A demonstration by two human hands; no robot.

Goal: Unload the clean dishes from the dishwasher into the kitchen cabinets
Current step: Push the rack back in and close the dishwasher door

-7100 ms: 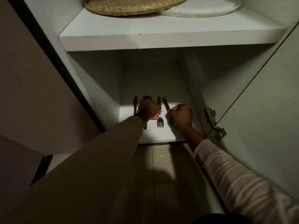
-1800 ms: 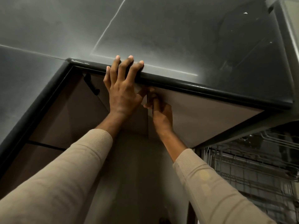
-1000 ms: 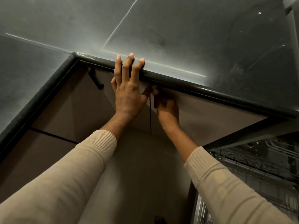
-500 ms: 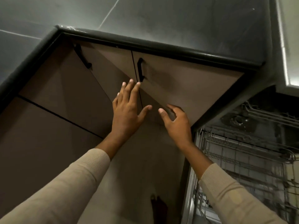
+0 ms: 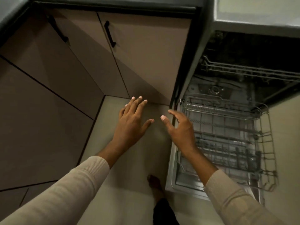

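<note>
Pale floor tiles [image 5: 129,176] fill the corner where two runs of brown cabinets meet under a dark countertop edge [image 5: 113,4]. We take the open dishwasher [image 5: 217,88] as our landmark. Its door [image 5: 172,179] lies lowered and its wire lower rack [image 5: 230,125] is drawn out over that door. The upper rack [image 5: 246,70] sits higher and further back in the dark tub. The light is dim, and we cannot tell whether any dishes lie among the wires.

Just left of the dishwasher stands a shut cabinet door with a black bar handle [image 5: 109,34]. A second black handle [image 5: 58,30] sits on the door further left, well apart from the machine.

Our left hand [image 5: 131,122] hangs above the floor, left of the dishwasher, with its fingers straight and spread and nothing in them. Our right hand [image 5: 181,129] hovers at the left edge of the lower rack with its fingers loosely parted and its thumb out. It grasps nothing, and we cannot tell whether it touches the wire. Both arms wear beige ribbed sleeves [image 5: 84,179]. One bare foot [image 5: 154,182] rests on the tiles beside the front left corner of the lowered door.
</note>
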